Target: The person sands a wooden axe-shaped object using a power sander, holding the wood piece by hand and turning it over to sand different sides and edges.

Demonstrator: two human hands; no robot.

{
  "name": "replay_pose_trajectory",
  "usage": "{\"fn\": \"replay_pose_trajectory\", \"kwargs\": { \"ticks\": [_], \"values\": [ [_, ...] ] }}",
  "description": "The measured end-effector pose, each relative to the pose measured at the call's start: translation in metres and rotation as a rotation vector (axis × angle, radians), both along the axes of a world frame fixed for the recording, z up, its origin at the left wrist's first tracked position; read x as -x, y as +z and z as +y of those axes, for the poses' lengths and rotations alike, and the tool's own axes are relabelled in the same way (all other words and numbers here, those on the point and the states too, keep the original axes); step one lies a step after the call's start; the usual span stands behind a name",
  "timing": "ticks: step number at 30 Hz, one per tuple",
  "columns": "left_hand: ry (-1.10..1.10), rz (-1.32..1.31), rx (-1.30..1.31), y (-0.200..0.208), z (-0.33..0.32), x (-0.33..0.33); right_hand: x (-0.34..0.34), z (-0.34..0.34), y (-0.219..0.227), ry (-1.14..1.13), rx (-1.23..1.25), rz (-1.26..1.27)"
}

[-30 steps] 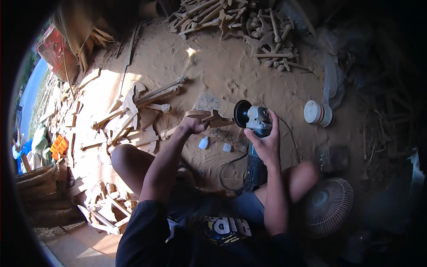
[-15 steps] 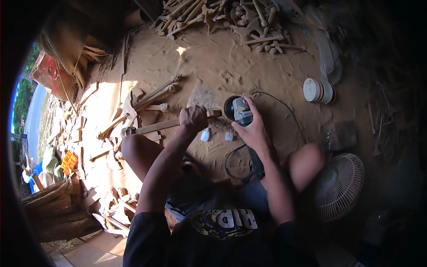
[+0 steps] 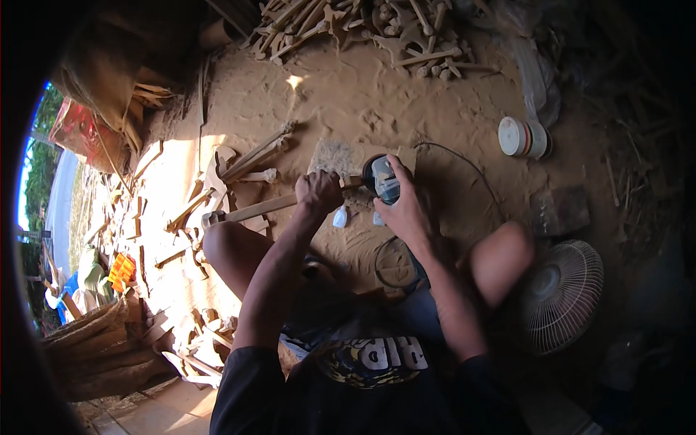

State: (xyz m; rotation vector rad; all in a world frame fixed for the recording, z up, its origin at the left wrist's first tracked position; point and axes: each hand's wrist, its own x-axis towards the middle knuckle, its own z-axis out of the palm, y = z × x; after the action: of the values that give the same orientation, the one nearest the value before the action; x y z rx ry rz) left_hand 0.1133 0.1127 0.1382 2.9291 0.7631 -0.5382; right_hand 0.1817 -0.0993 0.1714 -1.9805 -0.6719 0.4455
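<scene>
My left hand (image 3: 319, 191) is closed around a long wooden stick (image 3: 257, 209). The stick's knobbed end rests by my left knee, and its other end points right. An angle grinder (image 3: 386, 180) with a dark round disc is gripped in my right hand (image 3: 408, 214). The disc meets the stick's right end or lies just over it; I cannot tell which. Beneath both lies a worn board (image 3: 331, 154) on the dusty ground. Two small white pieces, one of them a white tag-like piece (image 3: 339, 217), lie just in front of the board.
Carved wooden pieces (image 3: 428, 54) are heaped at the far side, and more carved sticks (image 3: 254, 156) lie at my left. A cord (image 3: 471, 172) curves along the right. There too stand a white tub (image 3: 515, 136) and a fan (image 3: 564, 297); an orange basket (image 3: 122, 272) is far left.
My right hand has brought the grinder left, from beside the stick's end up against or over it. My left hand keeps its hold on the stick. The whole view has shifted slightly.
</scene>
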Motion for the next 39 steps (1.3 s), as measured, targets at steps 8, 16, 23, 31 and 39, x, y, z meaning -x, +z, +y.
{"fn": "replay_pose_trajectory", "kwargs": {
  "ticks": [8, 16, 23, 31, 39],
  "values": [
    [0.01, 0.002, -0.011, -0.006, 0.002, 0.003, 0.0, 0.002, 0.005, 0.01, 0.012, 0.042],
    [-0.021, -0.042, -0.044, -0.013, 0.002, 0.007, -0.003, 0.0, 0.003, -0.031, 0.082, -0.184],
    [-0.023, -0.04, -0.026, -0.007, -0.003, 0.003, -0.004, -0.001, 0.007, -0.027, 0.126, -0.218],
    [-0.024, -0.002, -0.033, -0.003, -0.004, 0.003, -0.004, 0.0, 0.005, -0.015, 0.127, -0.229],
    [-0.031, -0.007, -0.048, -0.006, -0.005, 0.004, -0.002, -0.004, 0.01, -0.035, 0.114, -0.241]
  ]
}}
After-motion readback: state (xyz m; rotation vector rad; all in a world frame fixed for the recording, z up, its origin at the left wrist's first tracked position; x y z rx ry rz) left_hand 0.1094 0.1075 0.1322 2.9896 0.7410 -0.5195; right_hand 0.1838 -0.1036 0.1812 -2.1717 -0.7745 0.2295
